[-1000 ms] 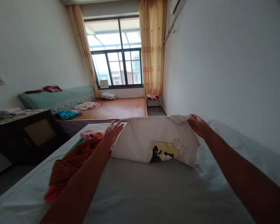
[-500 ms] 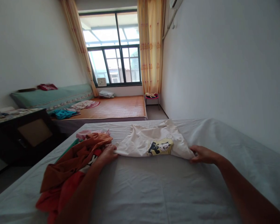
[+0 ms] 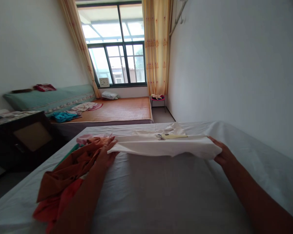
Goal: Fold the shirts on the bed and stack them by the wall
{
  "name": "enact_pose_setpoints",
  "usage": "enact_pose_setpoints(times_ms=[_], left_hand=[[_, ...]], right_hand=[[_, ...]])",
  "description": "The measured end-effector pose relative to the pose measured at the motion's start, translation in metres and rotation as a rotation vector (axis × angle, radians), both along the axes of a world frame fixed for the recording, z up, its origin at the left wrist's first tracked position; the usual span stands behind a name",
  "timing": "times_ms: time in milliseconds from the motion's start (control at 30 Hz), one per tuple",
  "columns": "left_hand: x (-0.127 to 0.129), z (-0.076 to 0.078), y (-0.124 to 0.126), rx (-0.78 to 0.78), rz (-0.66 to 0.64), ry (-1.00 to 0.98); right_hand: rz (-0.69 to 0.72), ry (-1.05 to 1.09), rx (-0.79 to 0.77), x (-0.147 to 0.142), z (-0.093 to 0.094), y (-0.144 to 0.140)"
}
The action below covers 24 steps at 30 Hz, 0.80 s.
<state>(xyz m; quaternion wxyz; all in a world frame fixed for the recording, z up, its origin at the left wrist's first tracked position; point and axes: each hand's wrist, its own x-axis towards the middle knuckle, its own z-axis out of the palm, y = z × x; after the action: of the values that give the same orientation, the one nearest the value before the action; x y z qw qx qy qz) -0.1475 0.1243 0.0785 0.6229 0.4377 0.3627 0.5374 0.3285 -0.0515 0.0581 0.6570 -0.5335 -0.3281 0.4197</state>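
A white T-shirt (image 3: 161, 147) with a yellow cartoon print is stretched between my hands, its near edge lifted off the sheet-covered surface. My left hand (image 3: 109, 152) grips the shirt's left corner, fingers closed on the cloth. At the opposite corner my right hand (image 3: 222, 152) is closed on the fabric too. The far part of the shirt, with its collar, rests on the white sheet (image 3: 175, 195). Left of my left hand, and partly behind that forearm, lies a heap of orange-brown and red clothes (image 3: 61, 177).
Beyond the surface stands a bed with a brown mat (image 3: 122, 109), clothes lying on it. A dark cabinet (image 3: 31, 139) is at the left. White wall (image 3: 229, 65) closes off the right side. A small pink stool (image 3: 158, 98) stands by the curtain.
Both hands have raised the shirt's near edge, and it now hangs toward me, hiding much of the print. My right hand has moved right and slightly up; my left has shifted left.
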Motion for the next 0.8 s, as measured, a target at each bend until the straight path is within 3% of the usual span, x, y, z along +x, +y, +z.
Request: enact_pose_setpoints(times_ms=[133, 267, 467, 600, 733, 800], left_hand=[[-0.016, -0.008, -0.005, -0.078, -0.198, 0.204], [-0.027, -0.023, -0.011, -0.109, -0.353, 0.513], [-0.022, -0.016, -0.017, 0.061, -0.626, 0.714], [-0.03, -0.008, -0.02, 0.094, -0.811, 0.717], [-0.046, -0.004, -0.023, 0.228, -0.676, 0.566], [-0.049, -0.001, -0.025, 0.267, -0.657, 0.591]], right_hand=[[0.212, -0.027, -0.192, 0.0, -0.003, -0.011], [0.369, -0.253, -0.407, 0.002, -0.005, -0.025], [0.588, -0.46, -0.404, 0.011, -0.005, -0.033], [0.622, -0.452, -0.336, 0.014, 0.009, -0.037], [0.466, -0.202, -0.065, 0.011, 0.021, -0.041], [0.383, -0.079, -0.095, 0.002, 0.014, -0.043]])
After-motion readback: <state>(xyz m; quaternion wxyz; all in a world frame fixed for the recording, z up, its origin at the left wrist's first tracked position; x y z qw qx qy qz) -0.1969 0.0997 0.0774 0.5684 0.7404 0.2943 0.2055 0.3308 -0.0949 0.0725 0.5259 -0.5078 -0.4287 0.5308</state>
